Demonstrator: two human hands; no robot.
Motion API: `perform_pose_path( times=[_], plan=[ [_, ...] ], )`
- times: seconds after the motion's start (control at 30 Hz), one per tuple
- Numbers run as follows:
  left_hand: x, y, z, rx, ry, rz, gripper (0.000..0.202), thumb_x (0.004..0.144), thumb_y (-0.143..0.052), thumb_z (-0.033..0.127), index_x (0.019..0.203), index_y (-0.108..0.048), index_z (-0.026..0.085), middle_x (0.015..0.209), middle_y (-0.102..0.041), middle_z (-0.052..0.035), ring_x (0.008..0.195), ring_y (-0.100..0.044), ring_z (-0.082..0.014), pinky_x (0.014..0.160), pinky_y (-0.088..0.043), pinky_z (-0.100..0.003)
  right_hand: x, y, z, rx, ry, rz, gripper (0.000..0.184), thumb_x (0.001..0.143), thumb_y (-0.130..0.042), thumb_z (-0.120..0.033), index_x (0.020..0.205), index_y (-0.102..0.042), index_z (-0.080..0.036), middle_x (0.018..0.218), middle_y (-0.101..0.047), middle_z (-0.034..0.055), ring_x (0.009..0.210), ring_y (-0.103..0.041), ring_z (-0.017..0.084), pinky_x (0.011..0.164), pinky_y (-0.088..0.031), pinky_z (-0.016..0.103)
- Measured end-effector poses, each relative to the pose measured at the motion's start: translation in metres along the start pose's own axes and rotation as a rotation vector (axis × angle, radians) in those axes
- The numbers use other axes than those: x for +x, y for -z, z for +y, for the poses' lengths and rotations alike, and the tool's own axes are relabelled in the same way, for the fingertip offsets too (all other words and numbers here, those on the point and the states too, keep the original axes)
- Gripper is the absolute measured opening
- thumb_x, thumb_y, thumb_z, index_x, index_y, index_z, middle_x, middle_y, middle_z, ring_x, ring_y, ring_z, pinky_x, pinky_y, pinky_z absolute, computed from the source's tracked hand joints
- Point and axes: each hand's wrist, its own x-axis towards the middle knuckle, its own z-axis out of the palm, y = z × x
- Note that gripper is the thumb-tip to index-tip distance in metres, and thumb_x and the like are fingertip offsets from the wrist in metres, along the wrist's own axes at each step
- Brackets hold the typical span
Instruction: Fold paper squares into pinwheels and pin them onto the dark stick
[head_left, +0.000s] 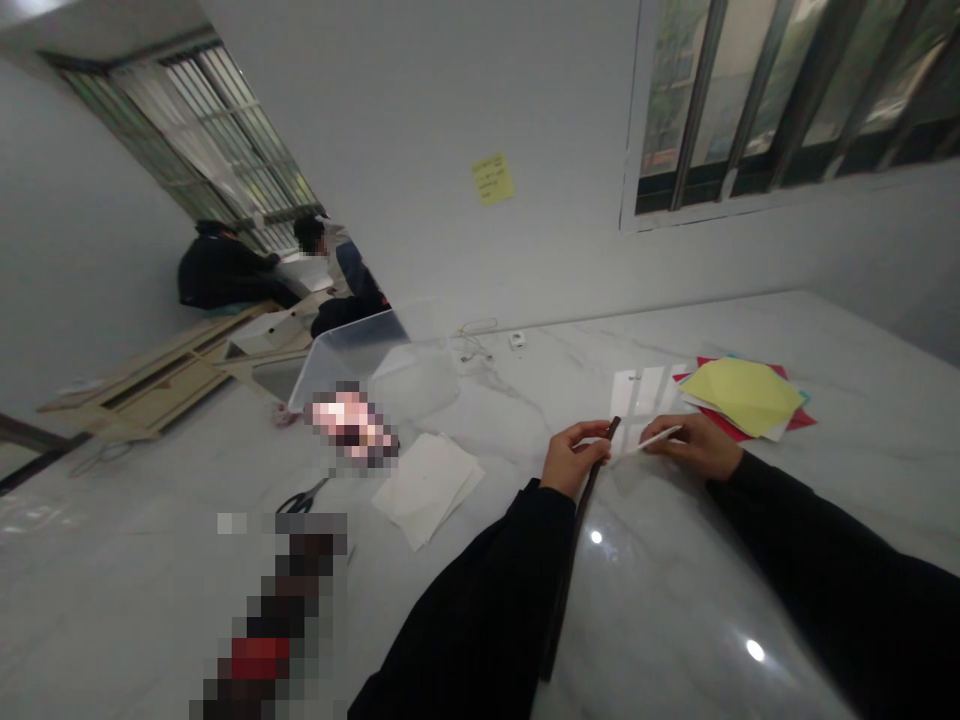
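Note:
Near the middle right of the head view, my left hand [571, 458] is closed on a long, narrow dark brown strip [589, 500], pinching it close to its upper end. The strip slants down past my sleeve toward the bottom of the view; whether it is stiff or soft I cannot tell. Just to the right, my right hand [697, 447] pinches a thin white stick [661, 438], whose left end points toward the brown strip. Between the stick and the strip a small gap seems to show. Both hands are just above the white marbled table [660, 600].
A stack of coloured paper [742, 392] lies right of my hands. White sheets [429, 485], black-handled scissors [300, 500] and a clear plastic bin [352, 345] are to the left. A white plug [517, 341] sits by the wall. Two people sit far left. Some areas are blurred.

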Motion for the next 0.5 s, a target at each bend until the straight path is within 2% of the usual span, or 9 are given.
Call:
perform_pose_path(
  times=[0.1, 0.17, 0.4, 0.5],
  plan=[
    [0.001, 0.003, 0.003, 0.010, 0.012, -0.050, 0.036, 0.068, -0.074, 0.022, 0.102, -0.073, 0.015, 0.097, -0.071, -0.0079, 0.062, -0.061, -0.0101, 0.069, -0.051, -0.026, -0.001, 0.001, -0.012, -0.157, 0.228, 0.032, 0.022, 0.083, -0.066, -0.043, 0.084, -0.074, -0.022, 0.091, -0.073, 0.0063, 0.091, -0.066, 0.024, 0.086, -0.050, 0.038],
    [0.002, 0.004, 0.005, 0.020, 0.022, -0.071, 0.036, 0.067, -0.076, 0.024, 0.102, -0.073, 0.015, 0.097, -0.072, -0.0078, 0.063, -0.062, -0.0108, 0.069, -0.051, -0.027, -0.001, 0.003, -0.020, -0.226, 0.322, 0.058, 0.019, 0.086, -0.063, -0.040, 0.084, -0.074, -0.024, 0.091, -0.073, 0.0058, 0.093, -0.065, 0.024, 0.089, -0.049, 0.039],
    [0.000, 0.005, 0.009, 0.036, 0.074, -0.150, 0.041, 0.066, -0.079, 0.028, 0.105, -0.073, 0.015, 0.084, -0.073, -0.0059, 0.063, -0.061, -0.0120, 0.069, -0.049, -0.027, -0.004, 0.004, -0.028, -0.333, 0.312, 0.199, 0.011, 0.085, -0.066, -0.034, 0.085, -0.073, -0.026, 0.091, -0.070, 0.0040, 0.091, -0.065, 0.021, 0.083, -0.052, 0.034],
    [-0.001, 0.005, 0.010, 0.039, 0.079, -0.184, 0.042, 0.065, -0.080, 0.028, 0.104, -0.073, 0.015, 0.087, -0.073, -0.0065, 0.065, -0.062, -0.0126, 0.070, -0.048, -0.027, -0.004, 0.003, -0.027, -0.365, 0.328, 0.217, 0.009, 0.085, -0.066, -0.030, 0.086, -0.074, -0.026, 0.093, -0.070, 0.0042, 0.093, -0.065, 0.021, 0.084, -0.052, 0.034]
  ],
)
